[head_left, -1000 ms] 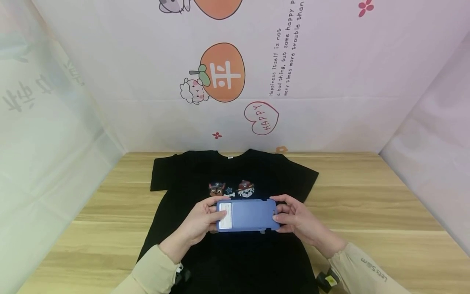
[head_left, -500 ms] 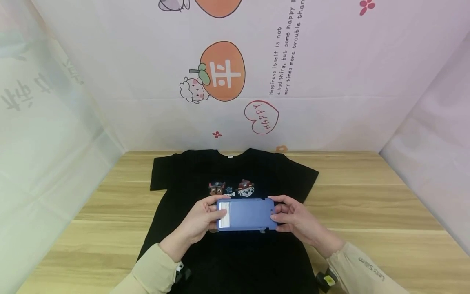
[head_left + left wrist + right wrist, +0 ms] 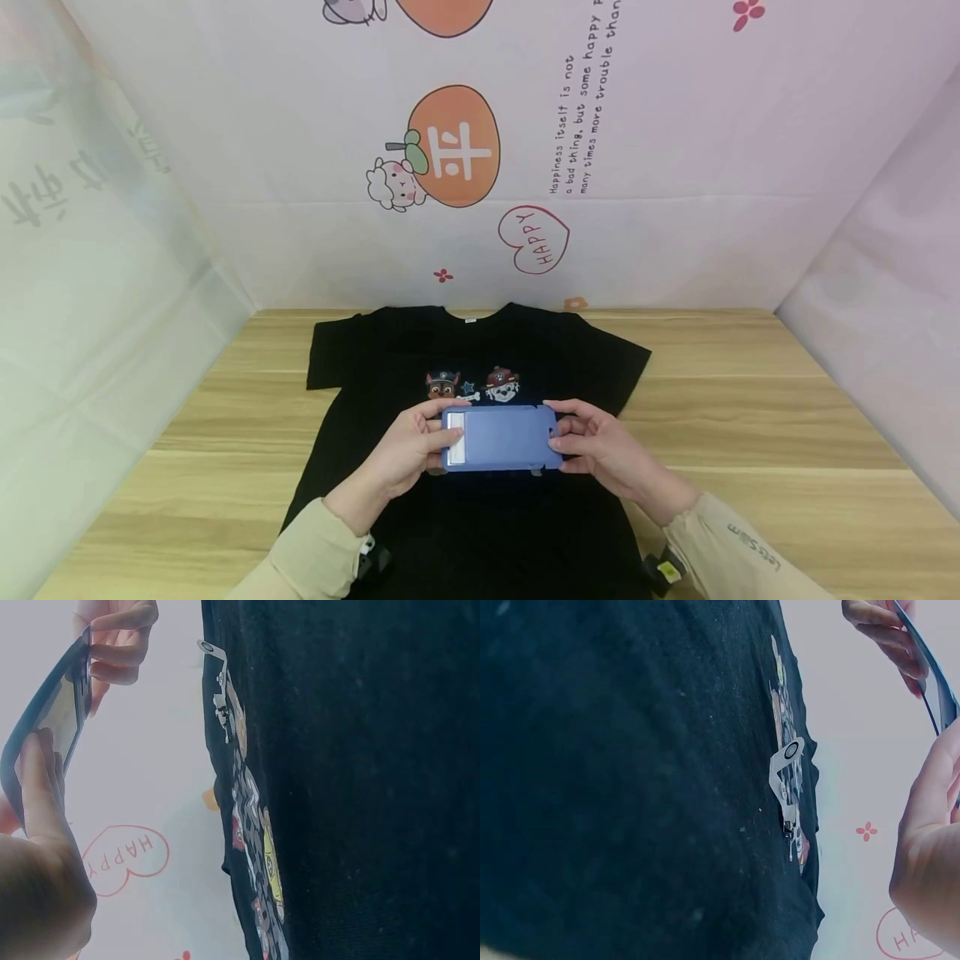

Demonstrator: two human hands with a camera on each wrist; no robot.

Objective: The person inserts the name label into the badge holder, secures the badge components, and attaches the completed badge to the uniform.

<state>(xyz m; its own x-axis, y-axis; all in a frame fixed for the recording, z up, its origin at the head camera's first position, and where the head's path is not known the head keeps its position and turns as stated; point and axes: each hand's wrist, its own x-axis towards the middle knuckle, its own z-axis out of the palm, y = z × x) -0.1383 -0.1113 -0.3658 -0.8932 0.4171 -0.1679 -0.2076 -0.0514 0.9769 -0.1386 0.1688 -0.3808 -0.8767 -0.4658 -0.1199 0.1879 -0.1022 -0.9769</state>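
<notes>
- A white backdrop (image 3: 675, 125) with cartoon prints rises behind a wood-grain worktop (image 3: 765, 442), and a black T-shirt (image 3: 517, 533) lies spread on it.
- The blue case (image 3: 506, 442) is held level between 2 hands in front of the shirt's chest. Both wrist views show it lifted clear of the cloth, not resting on it.
- The left hand (image 3: 408, 442) is clamped on the left end, thumb on the upper face and forefinger along the far edge. The right hand (image 3: 611, 450) pinches the right end, its thumb beside a small cut-out (image 3: 552, 432).
- A pale strip (image 3: 456, 452) shows at the left end next to the plain blue area. The step looks like fitting or sliding 2 parts along their length, though the seam is too fine to tell.
- If so, the push should run straight along the long axis; a skewed push would probably bind at 1 edge.
- The left hand does best as a steady stop, gripping the frame by its edges. Its thumb lies over the pale strip and could block a sliding part, so it may need to ease towards the rim.
- Pressure from the right thumb should be even and moderate: the case looks thin and might flex under a hard squeeze.
- Working low over the T-shirt seems sensible, since a slip would land on cloth, beside the 2 printed cartoon heads (image 3: 501, 386).
</notes>
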